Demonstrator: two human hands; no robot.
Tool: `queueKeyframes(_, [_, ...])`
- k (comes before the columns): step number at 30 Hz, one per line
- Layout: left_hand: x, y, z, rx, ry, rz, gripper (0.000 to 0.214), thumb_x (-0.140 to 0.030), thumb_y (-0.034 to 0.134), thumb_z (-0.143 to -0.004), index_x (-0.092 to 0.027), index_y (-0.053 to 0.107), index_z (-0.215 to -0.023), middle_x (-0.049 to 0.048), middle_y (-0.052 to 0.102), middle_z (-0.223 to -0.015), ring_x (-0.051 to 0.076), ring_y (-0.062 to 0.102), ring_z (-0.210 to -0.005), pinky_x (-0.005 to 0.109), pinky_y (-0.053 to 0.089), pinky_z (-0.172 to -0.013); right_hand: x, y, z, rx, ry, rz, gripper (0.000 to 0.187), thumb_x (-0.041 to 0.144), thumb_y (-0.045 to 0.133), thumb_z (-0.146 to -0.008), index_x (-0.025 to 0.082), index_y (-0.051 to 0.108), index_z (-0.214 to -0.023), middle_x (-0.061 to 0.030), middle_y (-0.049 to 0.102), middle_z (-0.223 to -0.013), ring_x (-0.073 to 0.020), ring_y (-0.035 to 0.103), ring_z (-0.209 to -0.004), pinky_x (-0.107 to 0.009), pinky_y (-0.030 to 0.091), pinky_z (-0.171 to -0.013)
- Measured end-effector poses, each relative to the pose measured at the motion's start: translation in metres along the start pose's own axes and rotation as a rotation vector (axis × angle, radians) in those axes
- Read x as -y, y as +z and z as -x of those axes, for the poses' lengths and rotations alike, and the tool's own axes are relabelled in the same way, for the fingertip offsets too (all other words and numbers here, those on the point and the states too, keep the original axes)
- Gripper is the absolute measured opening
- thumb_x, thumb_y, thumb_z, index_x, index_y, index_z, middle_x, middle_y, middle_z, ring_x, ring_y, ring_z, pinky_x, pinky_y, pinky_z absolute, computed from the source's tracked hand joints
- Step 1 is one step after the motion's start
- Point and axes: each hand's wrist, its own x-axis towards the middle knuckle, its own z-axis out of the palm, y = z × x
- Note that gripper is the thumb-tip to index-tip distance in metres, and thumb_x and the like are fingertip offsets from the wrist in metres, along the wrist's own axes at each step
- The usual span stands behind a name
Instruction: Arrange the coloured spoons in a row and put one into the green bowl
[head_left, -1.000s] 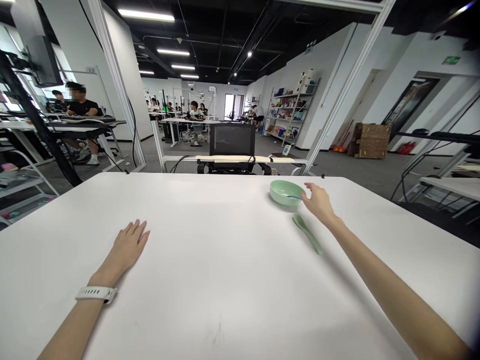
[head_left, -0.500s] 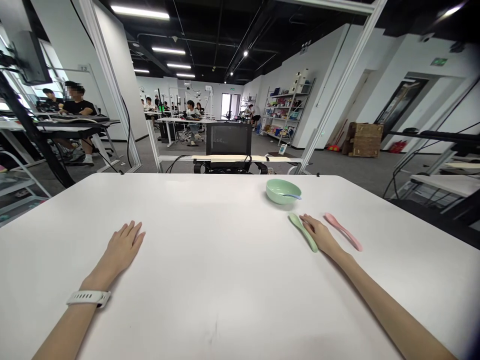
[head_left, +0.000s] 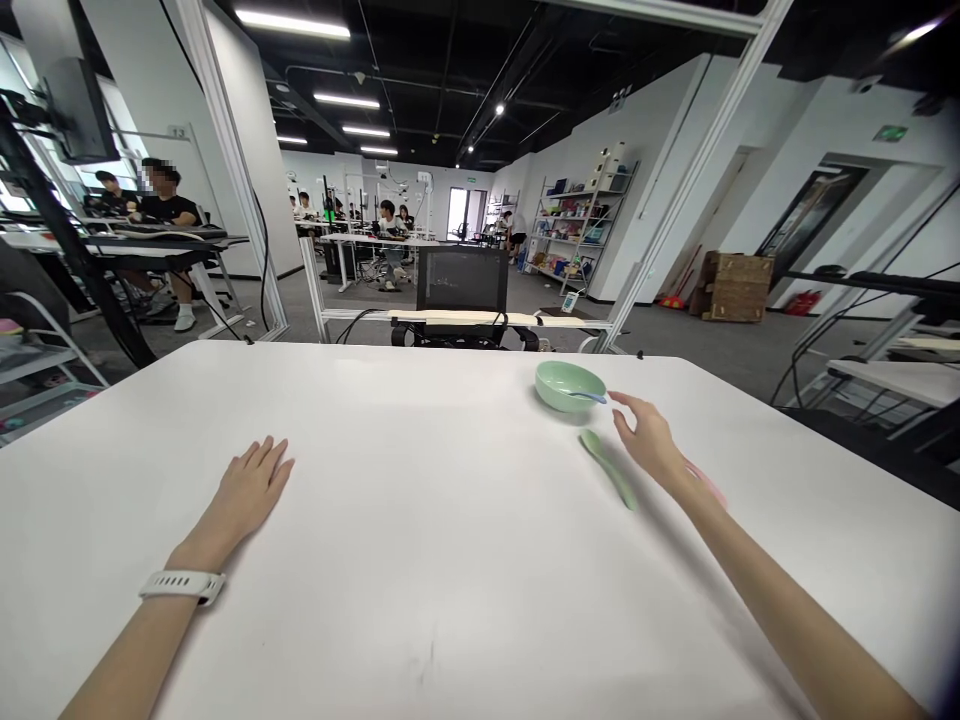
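Note:
My right hand [head_left: 646, 435] is raised over the table, its thumb and forefinger apart beside the handle end of a small blue spoon [head_left: 589, 397]. That spoon leans in a green bowl [head_left: 564, 382], its handle over the right rim. A green spoon [head_left: 607, 470] lies on the table left of my right hand. Partly covered by my right wrist is a pink spoon [head_left: 706, 482]. On the left, my left hand [head_left: 251, 488] rests flat on the tabletop, fingers stretched out, touching nothing else.
The white table [head_left: 420, 480] has a metal frame at its far side. Beyond it stands a black chair [head_left: 462, 280]. Several people sit at desks at the back left, and a loaded shelf [head_left: 581, 225] stands further off.
My right hand has lifted from beside the green spoon and moved up toward the bowl, now covering much of the pink spoon. My left hand stays put; the view has shifted slightly.

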Motion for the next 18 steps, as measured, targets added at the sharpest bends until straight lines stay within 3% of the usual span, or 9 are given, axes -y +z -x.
queueKeyframes(3, [-0.001,-0.001,0.000,0.010,-0.008,-0.004,0.077,-0.049,0.021,-0.104,-0.007,0.052,-0.161,0.0197,0.048,-0.173,0.038,0.043,-0.161,0.056,0.034,-0.131,0.017,-0.005,-0.047,0.131,-0.085,0.155,0.046,0.023,0.046,-0.102,0.014,0.072,-0.139,-0.0201,0.077,-0.134,-0.0348,0.069,-0.124,-0.049,0.052,-0.108])
queueKeyframes(7, [-0.004,-0.005,0.000,0.038,-0.010,-0.008,0.078,-0.049,0.020,-0.104,-0.005,0.050,-0.161,0.0211,0.046,-0.173,0.038,0.041,-0.162,0.055,0.033,-0.131,0.038,0.001,-0.092,0.402,-0.047,0.495,0.044,0.021,0.047,-0.105,0.014,0.075,-0.138,-0.0202,0.077,-0.136,-0.0342,0.066,-0.128,-0.043,0.048,-0.104])
queueKeyframes(10, [-0.007,-0.008,0.003,0.041,-0.017,0.001,0.077,-0.048,0.019,-0.105,-0.005,0.049,-0.162,0.0206,0.045,-0.174,0.037,0.039,-0.163,0.055,0.032,-0.132,0.045,0.009,-0.106,0.519,-0.012,0.610,0.038,0.027,0.052,-0.107,0.015,0.081,-0.129,-0.0220,0.079,-0.130,-0.0334,0.067,-0.126,-0.042,0.043,-0.103])
queueKeyframes(14, [-0.011,-0.011,0.007,0.018,-0.024,0.015,0.073,-0.048,0.024,-0.105,-0.010,0.052,-0.161,0.0190,0.047,-0.174,0.035,0.042,-0.163,0.054,0.033,-0.132,0.046,0.016,-0.114,0.567,0.014,0.610,0.029,0.032,0.063,-0.102,0.016,0.087,-0.107,-0.0217,0.082,-0.109,-0.0317,0.073,-0.110,-0.042,0.040,-0.099])
queueKeyframes(18, [-0.013,-0.013,0.008,0.011,-0.026,0.028,0.072,-0.048,0.025,-0.105,-0.010,0.054,-0.160,0.0193,0.048,-0.173,0.035,0.042,-0.162,0.055,0.032,-0.132,0.046,0.016,-0.117,0.580,0.017,0.563,0.028,0.026,0.062,-0.098,0.019,0.086,-0.109,-0.0188,0.083,-0.108,-0.0314,0.074,-0.109,-0.043,0.041,-0.100])
